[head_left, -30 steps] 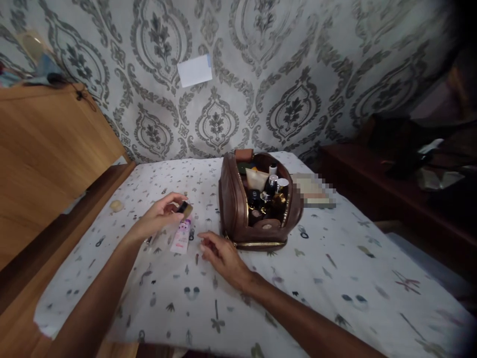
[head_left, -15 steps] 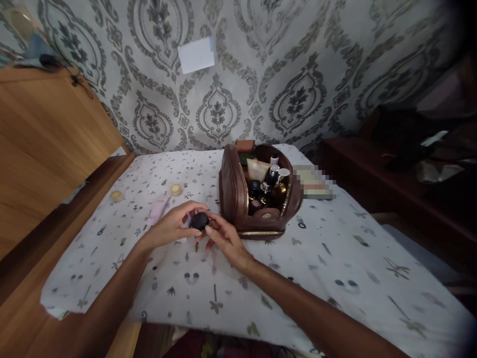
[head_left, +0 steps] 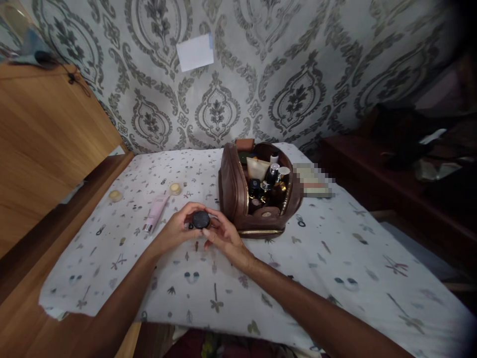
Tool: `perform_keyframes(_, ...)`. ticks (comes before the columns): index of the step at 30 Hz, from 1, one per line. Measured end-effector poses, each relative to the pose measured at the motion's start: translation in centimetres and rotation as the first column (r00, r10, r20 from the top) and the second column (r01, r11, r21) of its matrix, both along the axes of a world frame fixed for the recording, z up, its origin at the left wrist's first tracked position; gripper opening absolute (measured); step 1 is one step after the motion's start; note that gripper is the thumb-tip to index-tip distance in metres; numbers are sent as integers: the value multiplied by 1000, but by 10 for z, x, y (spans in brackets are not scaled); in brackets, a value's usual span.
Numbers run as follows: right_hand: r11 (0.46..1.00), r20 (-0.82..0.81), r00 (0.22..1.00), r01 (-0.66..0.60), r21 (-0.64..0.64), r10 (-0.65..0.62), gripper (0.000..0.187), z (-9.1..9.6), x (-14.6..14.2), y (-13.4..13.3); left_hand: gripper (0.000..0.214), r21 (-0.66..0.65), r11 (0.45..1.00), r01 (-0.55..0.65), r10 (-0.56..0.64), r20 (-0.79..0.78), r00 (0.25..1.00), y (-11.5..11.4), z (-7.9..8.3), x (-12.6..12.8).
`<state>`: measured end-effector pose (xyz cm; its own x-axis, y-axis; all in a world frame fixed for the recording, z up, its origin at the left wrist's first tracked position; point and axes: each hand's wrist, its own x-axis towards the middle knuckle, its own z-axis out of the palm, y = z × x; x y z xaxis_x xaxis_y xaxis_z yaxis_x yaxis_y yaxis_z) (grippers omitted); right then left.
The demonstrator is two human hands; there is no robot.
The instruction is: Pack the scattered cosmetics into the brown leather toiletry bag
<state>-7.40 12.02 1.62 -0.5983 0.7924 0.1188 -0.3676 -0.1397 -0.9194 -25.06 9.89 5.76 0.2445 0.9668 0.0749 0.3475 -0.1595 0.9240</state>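
Observation:
A small round black jar (head_left: 201, 219) is held between both my hands just above the patterned tablecloth (head_left: 335, 258). My left hand (head_left: 179, 229) curls round its left side and my right hand (head_left: 222, 237) pinches its right side. Right behind them stands an open brown leather toiletry bag (head_left: 233, 194) filled with several bottles and tubes. A pink tube (head_left: 155, 213) lies on the cloth to the left of my left hand.
Two small yellowish round lids (head_left: 175, 188) (head_left: 115, 195) lie on the cloth at the left. A wooden headboard (head_left: 48, 144) runs along the left edge. Flat packets (head_left: 311, 181) sit right of the bag. A dark wooden bench (head_left: 395, 199) with clutter stands at the right.
My left hand lifted the black jar off the cloth and brought it toward the middle, where my right hand joined it. The pink tube now lies farther left on the cloth.

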Motion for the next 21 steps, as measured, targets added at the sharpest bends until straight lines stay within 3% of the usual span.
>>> perform_keyframes(3,999,47,999,0,33,-1,61,-4,-1,0,50,46,998,-31,33,-56,998,-2,-2,1)
perform_keyframes(6,995,126,991,37,94,-49,60,-9,-2,-1,49,145,987,-71,105,-242,964,-4,-4,4)
perform_keyframes(12,972,247,955,114,203,-164,48,-17,-2,-2,51,305,952,-3,155,-475,866,-8,-11,7)
perform_keyframes(15,973,236,958,115,199,-161,41,-18,-3,-3,49,310,951,5,159,-501,851,-9,-12,8)
perform_keyframes(21,982,199,972,96,160,-127,33,-9,-2,-5,47,283,958,-57,174,-410,895,-8,-5,5)
